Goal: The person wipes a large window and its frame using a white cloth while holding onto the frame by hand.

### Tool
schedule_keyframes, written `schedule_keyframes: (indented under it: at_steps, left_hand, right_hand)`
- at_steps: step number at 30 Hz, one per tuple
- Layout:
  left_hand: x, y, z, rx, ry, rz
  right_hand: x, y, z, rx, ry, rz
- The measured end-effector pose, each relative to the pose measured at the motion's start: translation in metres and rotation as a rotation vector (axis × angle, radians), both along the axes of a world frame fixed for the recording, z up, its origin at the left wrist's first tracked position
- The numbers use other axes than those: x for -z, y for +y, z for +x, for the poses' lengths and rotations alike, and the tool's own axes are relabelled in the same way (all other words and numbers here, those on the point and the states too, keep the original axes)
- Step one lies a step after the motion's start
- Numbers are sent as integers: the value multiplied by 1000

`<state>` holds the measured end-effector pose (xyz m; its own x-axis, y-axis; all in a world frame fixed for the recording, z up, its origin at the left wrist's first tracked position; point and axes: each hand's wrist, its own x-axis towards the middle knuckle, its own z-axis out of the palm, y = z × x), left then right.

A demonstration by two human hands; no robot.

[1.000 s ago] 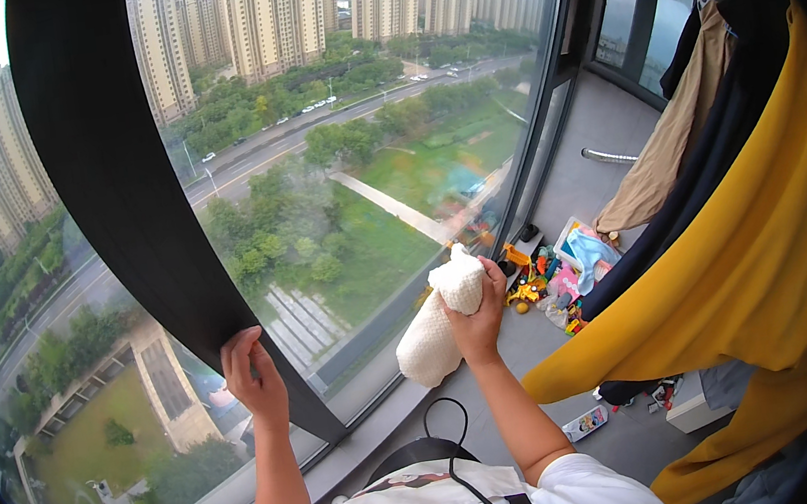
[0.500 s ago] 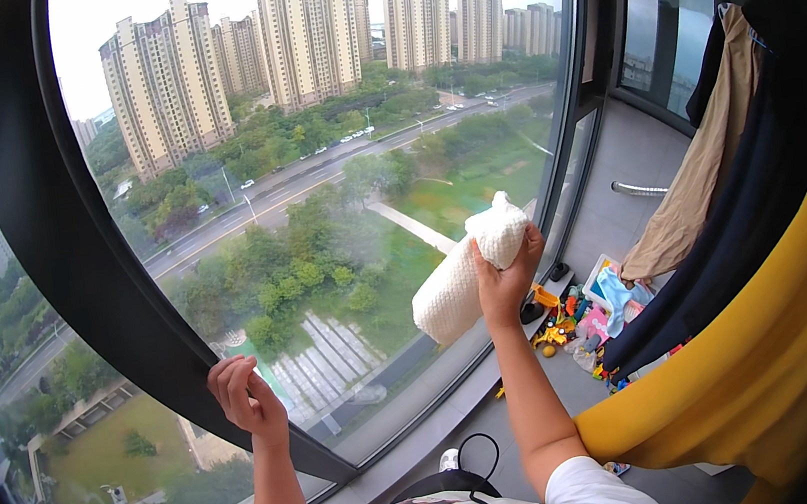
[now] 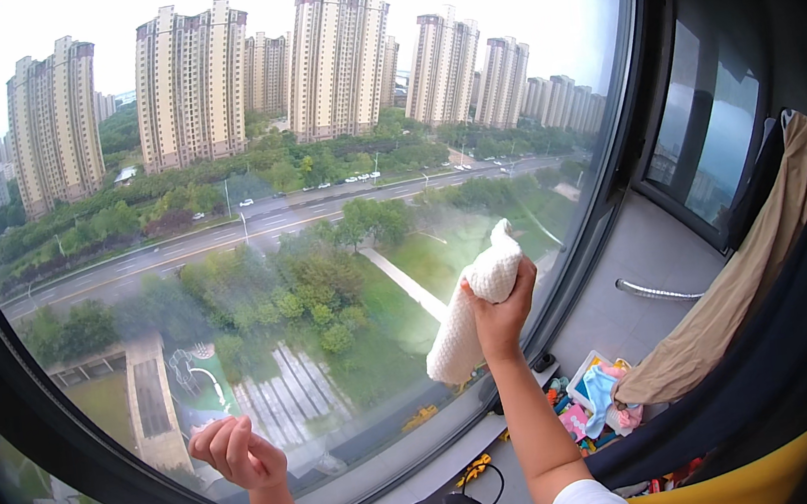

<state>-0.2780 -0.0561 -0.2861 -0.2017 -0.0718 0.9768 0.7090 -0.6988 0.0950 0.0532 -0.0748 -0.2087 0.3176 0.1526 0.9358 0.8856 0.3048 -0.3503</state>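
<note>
A white, waffle-textured cloth (image 3: 459, 331) is bunched up in my right hand (image 3: 504, 312), which is closed around its upper part. One end of the cloth sticks up above my fingers, and the longer part hangs down to the left. It is in front of a large window pane (image 3: 253, 260); whether it touches the glass I cannot tell. My left hand (image 3: 239, 454) is raised at the lower left before the same pane, fingers curled in and apparently holding nothing. Hazy patches show on the glass near the cloth.
A dark window frame (image 3: 610, 211) curves up on the right. Beyond it hang beige trousers (image 3: 720, 284), dark clothes and a yellow cloth (image 3: 753, 476). Toys (image 3: 580, 417) lie on the floor below, with a yellow toy (image 3: 474, 470) by the sill. Tower blocks and a road show outside.
The view has shifted, showing more of the large pane. My right hand and the cloth are lower in view, the cloth bunched narrower. My left hand has moved from the frame to before the glass.
</note>
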Motion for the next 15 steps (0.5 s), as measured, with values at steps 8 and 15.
schedule_keyframes:
  at_steps: [8,15]
  left_hand:
    - [0,-4,-5,-55,-11,-77]
    - [-24,-10,29,98,98,137]
  right_hand:
    - [18,7,-3,-47,-338,-42]
    - [36,9,12,-50,-489,-78]
